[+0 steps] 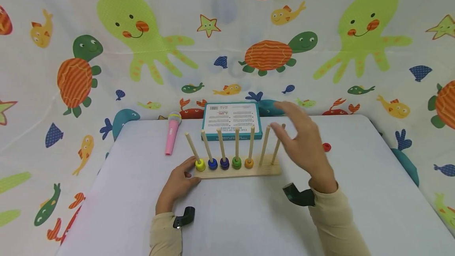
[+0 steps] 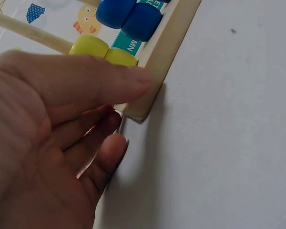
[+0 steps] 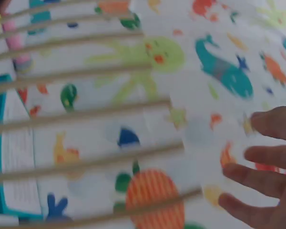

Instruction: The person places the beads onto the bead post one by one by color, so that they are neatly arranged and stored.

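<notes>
A wooden peg stand (image 1: 241, 172) has a row of upright dowels. Yellow beads (image 1: 200, 165), blue beads (image 1: 212, 164), dark purple beads (image 1: 224, 164), green beads (image 1: 236, 163) and orange beads (image 1: 249, 163) sit low on their own dowels; the two rightmost dowels are bare. My left hand (image 1: 182, 181) grips the stand's left end, thumb (image 2: 119, 85) along its front edge beside the yellow beads. Raised by the rightmost dowel tips, my right hand (image 1: 305, 145) has its fingers spread with nothing between them. In the right wrist view its fingers (image 3: 257, 179) are apart from the dowels.
Behind the stand lies a teal and white box (image 1: 232, 119). A pink toy microphone (image 1: 173, 133) lies to its left. One red bead (image 1: 326, 147) is on the white table (image 1: 231, 216), right of my right hand. A sea-animal cloth (image 1: 227, 31) hangs behind.
</notes>
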`<state>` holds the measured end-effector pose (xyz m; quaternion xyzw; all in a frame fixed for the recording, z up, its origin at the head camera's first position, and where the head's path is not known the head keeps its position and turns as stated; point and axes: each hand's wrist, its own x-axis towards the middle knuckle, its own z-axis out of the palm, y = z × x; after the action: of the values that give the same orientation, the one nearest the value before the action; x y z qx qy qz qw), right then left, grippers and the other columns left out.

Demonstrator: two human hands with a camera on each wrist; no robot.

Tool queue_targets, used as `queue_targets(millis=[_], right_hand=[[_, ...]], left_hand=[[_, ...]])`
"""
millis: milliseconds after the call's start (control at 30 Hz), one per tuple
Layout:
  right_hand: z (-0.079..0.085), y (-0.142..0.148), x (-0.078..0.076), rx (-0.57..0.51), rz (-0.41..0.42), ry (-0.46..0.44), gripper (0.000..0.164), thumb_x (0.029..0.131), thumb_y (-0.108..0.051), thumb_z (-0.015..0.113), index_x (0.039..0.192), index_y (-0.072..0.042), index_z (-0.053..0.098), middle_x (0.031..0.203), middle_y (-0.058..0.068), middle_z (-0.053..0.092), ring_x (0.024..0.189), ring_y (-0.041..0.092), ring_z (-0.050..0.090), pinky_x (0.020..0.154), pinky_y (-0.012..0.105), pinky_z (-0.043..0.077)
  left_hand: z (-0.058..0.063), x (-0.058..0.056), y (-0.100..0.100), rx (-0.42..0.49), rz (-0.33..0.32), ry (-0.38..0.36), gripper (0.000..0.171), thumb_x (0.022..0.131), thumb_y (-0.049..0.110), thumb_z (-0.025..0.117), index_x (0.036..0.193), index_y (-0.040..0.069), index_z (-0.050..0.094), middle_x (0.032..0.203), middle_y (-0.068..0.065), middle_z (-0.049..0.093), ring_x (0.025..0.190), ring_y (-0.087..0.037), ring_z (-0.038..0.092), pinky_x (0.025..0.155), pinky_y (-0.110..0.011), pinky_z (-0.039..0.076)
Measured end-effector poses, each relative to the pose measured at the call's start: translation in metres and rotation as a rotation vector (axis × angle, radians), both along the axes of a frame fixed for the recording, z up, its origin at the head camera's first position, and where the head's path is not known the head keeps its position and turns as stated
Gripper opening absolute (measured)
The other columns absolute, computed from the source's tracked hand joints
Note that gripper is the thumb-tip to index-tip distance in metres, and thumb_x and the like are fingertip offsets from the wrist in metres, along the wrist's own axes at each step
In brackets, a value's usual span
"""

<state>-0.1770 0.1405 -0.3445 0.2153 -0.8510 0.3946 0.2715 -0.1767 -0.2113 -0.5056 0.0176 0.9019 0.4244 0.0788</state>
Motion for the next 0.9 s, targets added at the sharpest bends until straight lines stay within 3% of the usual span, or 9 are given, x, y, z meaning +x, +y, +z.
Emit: queue_targets(millis=[167,233,300,367,467,567,733,900], right_hand=[[-0.016,0.054,0.004,-0.224,-0.332,-0.090,0.044,0.103,-0.013,0.057,0.147,-0.007,0.054,0.143,0.013,0.060,0.138,0.027,0.048,0.114,0.050,0.034],[-0.030,0.072,0.003,-0.244,-0.449,-0.184,0.045,0.105,-0.018,0.054,0.149,-0.011,0.052,0.142,0.013,0.060,0.136,0.028,0.049,0.114,0.050,0.035],[-0.049,0.086,0.000,-0.205,-0.493,-0.284,0.045,0.105,-0.018,0.055,0.149,-0.008,0.051,0.140,0.017,0.060,0.132,0.033,0.053,0.111,0.053,0.039],[-0.071,0.096,-0.004,-0.083,-0.469,-0.395,0.045,0.104,-0.015,0.058,0.146,-0.003,0.052,0.135,0.024,0.061,0.123,0.040,0.057,0.102,0.056,0.046],[-0.101,0.103,-0.012,0.104,-0.351,-0.555,0.043,0.100,-0.010,0.062,0.139,0.005,0.055,0.129,0.031,0.061,0.115,0.046,0.059,0.092,0.060,0.049],[-0.121,0.104,-0.020,0.222,-0.252,-0.678,0.044,0.096,-0.011,0.066,0.135,0.007,0.056,0.125,0.034,0.061,0.113,0.048,0.059,0.089,0.061,0.050],[-0.138,0.098,-0.027,0.288,-0.216,-0.694,0.034,0.090,-0.004,0.068,0.122,0.007,0.064,0.108,0.028,0.065,0.097,0.041,0.062,0.085,0.057,0.051],[-0.141,0.094,-0.028,0.299,-0.244,-0.691,0.028,0.090,-0.001,0.068,0.117,0.007,0.066,0.103,0.026,0.065,0.093,0.039,0.059,0.085,0.057,0.050]], left_hand=[[-0.003,-0.002,0.001,-0.012,-0.006,0.004,0.069,0.085,0.005,0.077,0.149,0.004,0.051,0.159,-0.009,0.043,0.097,-0.023,0.055,0.084,-0.037,0.046],[-0.002,-0.002,0.001,-0.015,-0.007,0.003,0.069,0.085,0.005,0.077,0.150,0.005,0.051,0.159,-0.009,0.043,0.097,-0.023,0.056,0.085,-0.037,0.046],[-0.002,-0.002,0.001,-0.021,-0.010,0.002,0.070,0.085,0.006,0.077,0.150,0.005,0.051,0.160,-0.009,0.043,0.098,-0.023,0.056,0.085,-0.038,0.047],[-0.001,-0.002,0.001,-0.025,-0.013,0.002,0.070,0.085,0.006,0.077,0.150,0.005,0.051,0.159,-0.009,0.043,0.098,-0.023,0.056,0.085,-0.038,0.047],[-0.001,-0.002,0.000,-0.025,-0.019,-0.001,0.070,0.085,0.007,0.077,0.150,0.005,0.051,0.159,-0.010,0.043,0.098,-0.023,0.056,0.085,-0.038,0.047],[-0.002,-0.003,0.001,-0.020,-0.022,0.001,0.070,0.085,0.007,0.077,0.150,0.005,0.050,0.160,-0.010,0.043,0.099,-0.023,0.056,0.085,-0.039,0.047],[-0.003,-0.002,0.000,-0.026,-0.012,0.001,0.071,0.085,0.006,0.077,0.150,0.004,0.050,0.160,-0.011,0.042,0.098,-0.024,0.056,0.086,-0.039,0.047],[-0.001,-0.002,0.000,-0.022,-0.017,0.008,0.071,0.085,0.004,0.077,0.150,0.003,0.050,0.159,-0.012,0.043,0.097,-0.024,0.056,0.085,-0.038,0.047]])
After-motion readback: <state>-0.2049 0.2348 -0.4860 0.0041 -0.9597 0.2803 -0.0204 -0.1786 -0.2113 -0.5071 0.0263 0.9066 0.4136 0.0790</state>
